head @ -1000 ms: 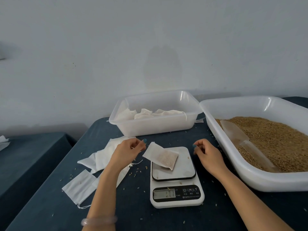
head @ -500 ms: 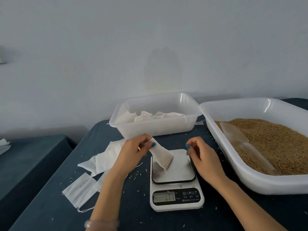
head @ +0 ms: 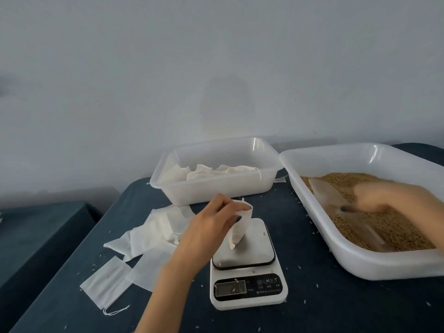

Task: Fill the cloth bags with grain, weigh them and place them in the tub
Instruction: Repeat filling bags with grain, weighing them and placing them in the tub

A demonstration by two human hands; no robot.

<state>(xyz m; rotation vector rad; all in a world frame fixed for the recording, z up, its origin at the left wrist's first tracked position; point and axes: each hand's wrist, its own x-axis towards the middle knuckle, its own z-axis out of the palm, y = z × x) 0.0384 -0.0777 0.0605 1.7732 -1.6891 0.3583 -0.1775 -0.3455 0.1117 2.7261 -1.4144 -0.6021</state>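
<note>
The left hand [head: 211, 228] pinches the cloth bag [head: 240, 227] upright, mouth up, on the scale [head: 247, 267] platform, presumably so grain [head: 398, 229] can be poured in and weighed, while the right hand [head: 394, 198], too blurred to judge its grip, is at the scoop [head: 334, 200] in the tray [head: 360, 265].

white cloth bag [head: 240, 227] upright, mouth open, over scale [head: 254, 251].
</note>
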